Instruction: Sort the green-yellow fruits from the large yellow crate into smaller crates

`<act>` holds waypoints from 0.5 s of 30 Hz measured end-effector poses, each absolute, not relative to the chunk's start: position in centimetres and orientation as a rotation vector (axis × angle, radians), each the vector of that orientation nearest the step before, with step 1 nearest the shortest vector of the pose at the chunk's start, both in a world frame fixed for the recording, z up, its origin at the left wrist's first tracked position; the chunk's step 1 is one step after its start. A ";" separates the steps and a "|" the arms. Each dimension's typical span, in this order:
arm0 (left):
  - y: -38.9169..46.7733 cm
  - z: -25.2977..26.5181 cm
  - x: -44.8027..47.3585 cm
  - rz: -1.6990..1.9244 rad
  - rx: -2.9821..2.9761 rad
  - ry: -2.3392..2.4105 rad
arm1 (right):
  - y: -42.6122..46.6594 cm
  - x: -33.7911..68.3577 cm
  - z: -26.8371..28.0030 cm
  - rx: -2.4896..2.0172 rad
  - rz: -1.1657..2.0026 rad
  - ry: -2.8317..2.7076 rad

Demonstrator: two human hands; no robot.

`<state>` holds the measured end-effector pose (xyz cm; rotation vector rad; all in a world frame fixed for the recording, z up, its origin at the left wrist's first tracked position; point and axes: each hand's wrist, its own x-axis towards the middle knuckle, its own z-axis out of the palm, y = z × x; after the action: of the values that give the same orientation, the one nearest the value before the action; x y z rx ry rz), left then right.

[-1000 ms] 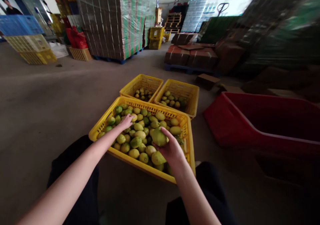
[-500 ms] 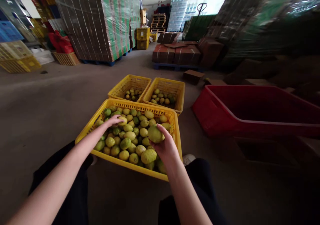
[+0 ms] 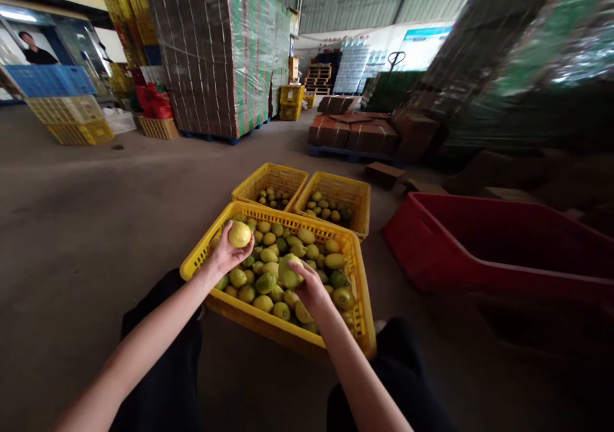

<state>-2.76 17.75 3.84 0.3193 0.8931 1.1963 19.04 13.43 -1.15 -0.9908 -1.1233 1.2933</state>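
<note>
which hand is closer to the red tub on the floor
Right. The right hand sits over the middle of the big yellow crate, holding a greenish lemon, on the side toward the red tub. The left hand holds a yellow lemon at the crate's far left.

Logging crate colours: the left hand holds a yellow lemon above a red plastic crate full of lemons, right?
Not quite. In the head view, the left hand holds the yellow lemon above a yellow plastic crate; the red plastic tub sits apart.
</note>
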 end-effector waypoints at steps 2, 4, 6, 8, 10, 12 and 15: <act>18.0 3.2 -2.8 1.247 0.220 0.934 | 12.8 18.6 -0.8 -1.040 1.429 -1.054; 18.0 2.7 -2.8 1.247 0.231 0.950 | 12.4 18.4 -0.4 -1.078 1.550 -0.960; 17.5 2.5 -2.7 1.170 0.400 0.978 | 12.3 18.2 0.0 -1.092 1.566 -0.954; 16.6 2.4 -2.4 1.053 0.683 1.001 | 12.2 18.1 0.4 -1.080 1.541 -1.014; 15.5 2.2 -1.9 0.974 0.990 1.004 | 12.2 18.2 1.0 -1.047 1.500 -1.071; 14.6 2.1 -1.3 0.954 1.245 0.994 | 12.2 18.4 1.7 -1.019 1.413 -1.128; 13.9 2.3 -0.8 0.960 1.436 0.957 | 12.1 18.8 2.6 -1.003 1.264 -1.242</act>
<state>-0.82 13.95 2.28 1.4357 0.9574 0.9601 18.78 12.12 2.56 -1.0025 -1.2423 1.2638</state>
